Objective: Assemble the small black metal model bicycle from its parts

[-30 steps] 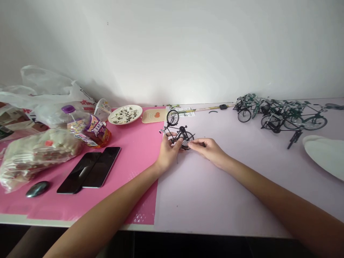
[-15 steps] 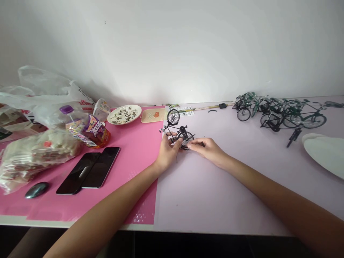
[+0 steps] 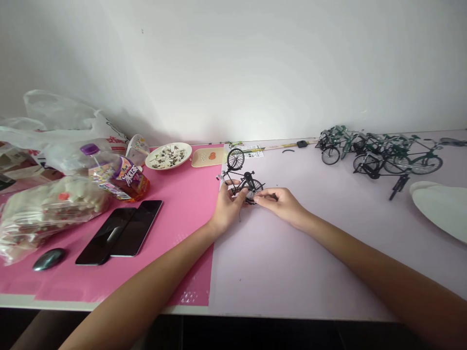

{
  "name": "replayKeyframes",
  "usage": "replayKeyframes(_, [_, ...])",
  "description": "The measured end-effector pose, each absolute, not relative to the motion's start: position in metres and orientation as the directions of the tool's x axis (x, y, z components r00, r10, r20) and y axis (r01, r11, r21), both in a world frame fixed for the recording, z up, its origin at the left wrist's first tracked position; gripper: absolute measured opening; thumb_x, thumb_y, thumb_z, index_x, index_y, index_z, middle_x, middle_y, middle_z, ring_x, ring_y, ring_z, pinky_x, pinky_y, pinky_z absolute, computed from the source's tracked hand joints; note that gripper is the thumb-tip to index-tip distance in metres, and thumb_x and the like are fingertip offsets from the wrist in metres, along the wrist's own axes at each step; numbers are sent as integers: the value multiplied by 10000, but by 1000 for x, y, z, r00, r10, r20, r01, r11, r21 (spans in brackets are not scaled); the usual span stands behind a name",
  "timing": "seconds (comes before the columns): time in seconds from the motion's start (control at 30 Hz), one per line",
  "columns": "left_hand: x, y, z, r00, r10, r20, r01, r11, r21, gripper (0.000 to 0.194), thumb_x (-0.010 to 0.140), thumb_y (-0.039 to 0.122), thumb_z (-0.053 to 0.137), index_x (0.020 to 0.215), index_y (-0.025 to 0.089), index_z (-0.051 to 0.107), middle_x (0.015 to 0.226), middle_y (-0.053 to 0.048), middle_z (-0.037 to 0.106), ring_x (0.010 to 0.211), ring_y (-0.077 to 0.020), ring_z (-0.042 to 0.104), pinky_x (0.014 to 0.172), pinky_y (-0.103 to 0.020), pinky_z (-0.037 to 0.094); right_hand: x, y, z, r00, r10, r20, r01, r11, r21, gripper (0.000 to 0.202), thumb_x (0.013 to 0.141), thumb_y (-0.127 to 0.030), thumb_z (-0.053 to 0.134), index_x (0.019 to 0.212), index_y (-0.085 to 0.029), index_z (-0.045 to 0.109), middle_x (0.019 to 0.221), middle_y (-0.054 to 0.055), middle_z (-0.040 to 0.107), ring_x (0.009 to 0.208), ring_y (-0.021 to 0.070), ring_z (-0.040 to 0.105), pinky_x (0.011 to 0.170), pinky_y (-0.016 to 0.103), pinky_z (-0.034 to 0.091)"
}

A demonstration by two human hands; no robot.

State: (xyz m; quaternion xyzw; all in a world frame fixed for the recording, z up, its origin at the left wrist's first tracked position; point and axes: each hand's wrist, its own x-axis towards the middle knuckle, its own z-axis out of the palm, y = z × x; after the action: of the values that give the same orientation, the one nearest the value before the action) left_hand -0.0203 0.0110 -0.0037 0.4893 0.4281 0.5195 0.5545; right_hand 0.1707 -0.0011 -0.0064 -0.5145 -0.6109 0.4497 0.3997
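Note:
A small black model bicycle (image 3: 235, 159) is tilted up over the table, near the seam between the pink and pale lilac covers. My left hand (image 3: 228, 206) grips its frame from the left, thumb by the lower wheel. At that wheel's right edge, my right hand (image 3: 279, 203) has thumb and forefinger pinched together; whether they grip the wheel or a tiny part there is too small to tell. Several dark green and black model bicycles (image 3: 425, 163) stand bunched at the back right.
On the left are a plate of small parts (image 3: 168, 156), a drink bottle (image 3: 118, 177), two phones (image 3: 136, 228), a mouse (image 3: 49, 259) and plastic bags (image 3: 54, 197). White plates (image 3: 443, 209) lie at the right edge. A small tray (image 3: 207, 157) sits near the wall.

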Motion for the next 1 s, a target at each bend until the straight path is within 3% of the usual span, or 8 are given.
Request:
replayKeyframes(0.23, [-21, 11, -3, 100, 994, 46, -164, -29, 986, 571, 791, 469, 856, 1117, 220, 460, 852, 31, 648, 635, -100, 662, 600, -246, 589, 169, -3, -7, -129, 988, 90, 304, 126, -944, 361, 804, -527, 773, 955, -202, 817, 807, 28, 726, 704, 179, 581, 662, 309, 438])
replayKeyframes(0.37, [-22, 9, -1, 139, 990, 36, -176, -11, 984, 667, 724, 464, 911, 1132, 225, 440, 846, 33, 648, 647, -112, 677, 623, -261, 596, 169, -3, -4, -104, 989, 104, 317, 132, -939, 403, 796, -567, 769, 941, -192, 804, 643, -30, 528, 624, 143, 434, 603, 293, 335])
replayKeyframes(0.5, [-23, 8, -2, 165, 985, 52, -176, -22, 984, 807, 589, 363, 995, 1134, 243, 412, 867, 44, 637, 639, -99, 660, 587, -224, 555, 169, -3, -4, -101, 988, 118, 285, 143, -948, 396, 791, -567, 782, 944, -202, 769, 650, -58, 363, 621, 129, 348, 593, 287, 270])
replayKeyframes(0.63, [-22, 8, -2, 172, 983, 56, -200, -21, 980, 821, 571, 328, 996, 1130, 247, 400, 946, 15, 665, 651, -91, 657, 601, -223, 546, 168, -2, -11, -56, 986, 156, 247, 165, -955, 402, 756, -529, 829, 925, -233, 615, 684, -84, 291, 620, 119, 307, 590, 272, 257])
replayKeyframes(0.77, [-22, 9, -1, 192, 980, 44, -223, -1, 975, 826, 577, 294, 989, 1166, 242, 413, 1000, -14, 690, 716, -127, 703, 629, -241, 555, 166, -1, -14, 5, 970, 243, 194, 238, -952, 492, 769, -471, 831, 1029, -282, 458, 696, -104, 293, 627, 125, 331, 622, 260, 311])
replayKeyframes(0.9, [-23, 8, 1, 233, 972, 37, -213, 14, 977, 787, 615, 260, 969, 1215, 225, 461, 1032, -37, 705, 812, -157, 734, 715, -274, 581, 170, -2, -10, -30, 937, 349, 289, 342, -894, 392, 851, -488, 762, 1124, -268, 586, 706, -81, 300, 626, 134, 342, 642, 280, 340])
replayKeyframes(1.0, [-23, 5, 3, 253, 967, 34, -187, 15, 982, 745, 649, 256, 951, 1223, 216, 478, 1006, -28, 704, 793, -142, 718, 724, -274, 573, 173, -3, -7, -72, 909, 411, 366, 407, -837, 288, 894, -504, 713, 1017, -244, 711, 685, -60, 298, 618, 141, 330, 626, 299, 321])
